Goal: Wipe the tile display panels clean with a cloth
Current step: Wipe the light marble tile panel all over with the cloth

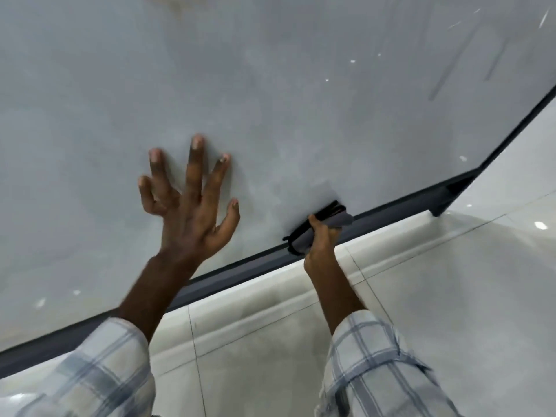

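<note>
A large glossy grey tile panel [270, 85] in a dark frame fills most of the view. My left hand [189, 206] rests on it with fingers spread, fingertips touching the surface. My right hand [320, 245] grips a folded grey cloth with black edging [319, 224] and holds it against the panel's lower edge, right at the dark frame. Both forearms wear pale checked sleeves.
The dark frame [240, 273] runs diagonally from lower left to the right, turning up at a corner [469, 182]. Below it lies a shiny pale tiled floor [451, 296] with thin grout lines. Streaks mark the panel's upper right [451, 70].
</note>
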`<state>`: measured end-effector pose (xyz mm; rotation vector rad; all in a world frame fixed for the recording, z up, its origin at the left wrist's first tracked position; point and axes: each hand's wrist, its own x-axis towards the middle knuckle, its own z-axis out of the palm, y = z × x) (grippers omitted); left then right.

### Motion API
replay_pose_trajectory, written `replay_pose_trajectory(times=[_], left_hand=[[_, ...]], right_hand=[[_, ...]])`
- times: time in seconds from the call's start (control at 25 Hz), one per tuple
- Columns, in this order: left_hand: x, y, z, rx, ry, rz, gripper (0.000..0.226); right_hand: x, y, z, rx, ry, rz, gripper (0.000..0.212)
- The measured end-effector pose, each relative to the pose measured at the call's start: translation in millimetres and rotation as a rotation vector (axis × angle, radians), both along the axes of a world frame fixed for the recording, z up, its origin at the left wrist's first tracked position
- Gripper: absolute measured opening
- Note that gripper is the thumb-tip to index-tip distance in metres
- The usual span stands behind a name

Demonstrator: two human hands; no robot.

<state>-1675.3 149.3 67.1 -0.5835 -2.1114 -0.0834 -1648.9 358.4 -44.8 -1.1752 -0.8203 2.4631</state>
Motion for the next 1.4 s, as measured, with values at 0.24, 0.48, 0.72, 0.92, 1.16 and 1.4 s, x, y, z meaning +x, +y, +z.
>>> replay_pose_trajectory(times=[0.24, 0.48, 0.72, 0.92, 1.16, 1.4], left_hand=[[-13, 8, -8, -0.084, 0.094, 0.081, 0.084], [-15, 8, -14, -0.089, 0.113, 0.126, 0.08], [-11, 3, -6, -0.128, 0.085, 0.116, 0.085], [-6, 7, -6, -0.114, 0.048, 0.113, 0.084], [-11, 4, -7, -0.134, 0.018, 0.094, 0.086], [9, 0, 9, -0.164, -0.067, 0.038, 0.074]], right_hand=[[-12, 9, -7, 0.019, 0.012, -0.117, 0.037], [-18, 6, -7, 0.057, 0.06, -0.198, 0.038], [-30, -18, 12, 0.833, -0.154, -0.092, 0.068], [-23, 0, -55, 2.155, 0.251, 0.127, 0.108], [-10, 0, -51, 1.412, 0.052, -0.096, 0.085], [-16, -1, -30, 0.43, 0.071, -0.192, 0.08]])
